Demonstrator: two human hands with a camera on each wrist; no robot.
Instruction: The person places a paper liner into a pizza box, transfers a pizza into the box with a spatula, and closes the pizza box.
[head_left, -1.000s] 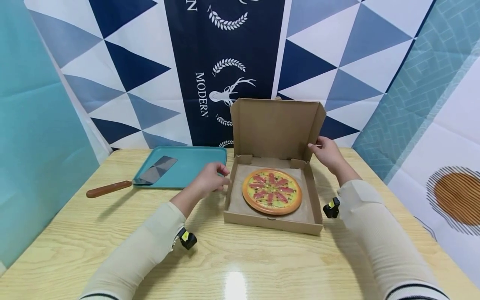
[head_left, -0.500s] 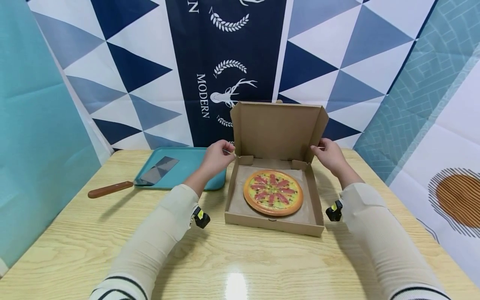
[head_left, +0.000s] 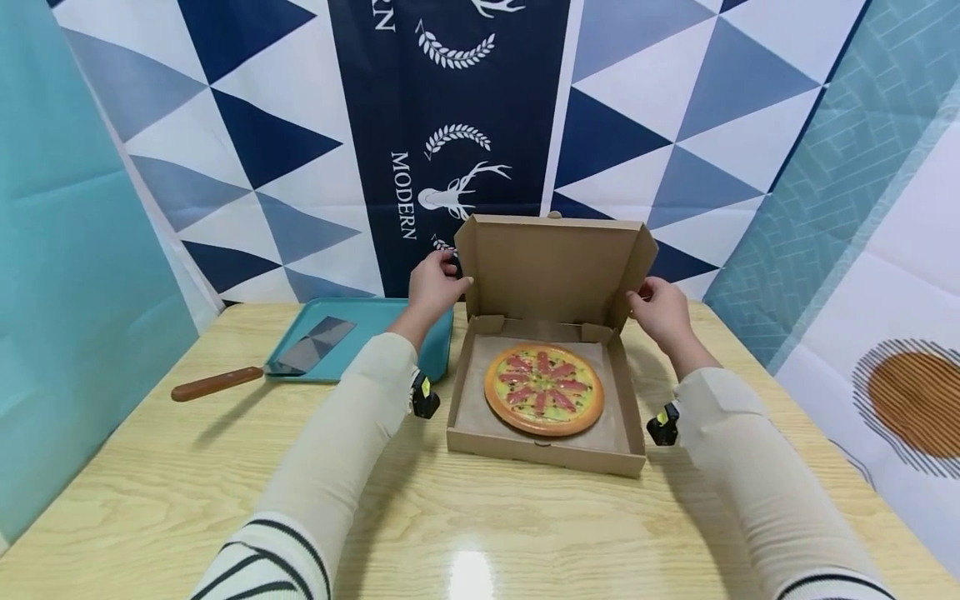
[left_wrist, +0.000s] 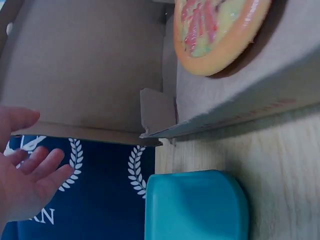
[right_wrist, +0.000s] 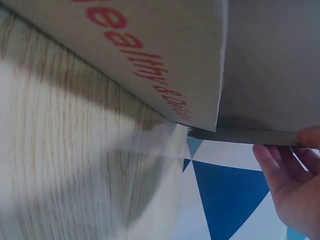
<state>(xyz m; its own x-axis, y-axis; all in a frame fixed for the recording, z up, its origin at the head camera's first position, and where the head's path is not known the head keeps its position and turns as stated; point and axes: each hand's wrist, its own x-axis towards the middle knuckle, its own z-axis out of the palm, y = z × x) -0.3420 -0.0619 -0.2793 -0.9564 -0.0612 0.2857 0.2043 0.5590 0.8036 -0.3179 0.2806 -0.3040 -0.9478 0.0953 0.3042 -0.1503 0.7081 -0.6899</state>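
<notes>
A cardboard pizza box stands on the table with its lid raised. Inside, on brown paper, lies a round pizza with red strips on top. My right hand pinches the lid's right side flap; in the right wrist view the thumb is inside the edge and the fingers are outside. My left hand is at the lid's left edge. Seen from the left wrist, that hand has its fingers spread behind the flap and its thumb in front, with a gap between them.
Left of the box lies a blue-green tray. A pizza server rests across its left rim, and its wooden handle sticks out over the wooden table. A patterned cloth hangs close behind the box.
My left hand has moved up and forward from beside the box base to the lid's left edge. The lid's top edge is slightly lower. My right hand stays at the right flap.
</notes>
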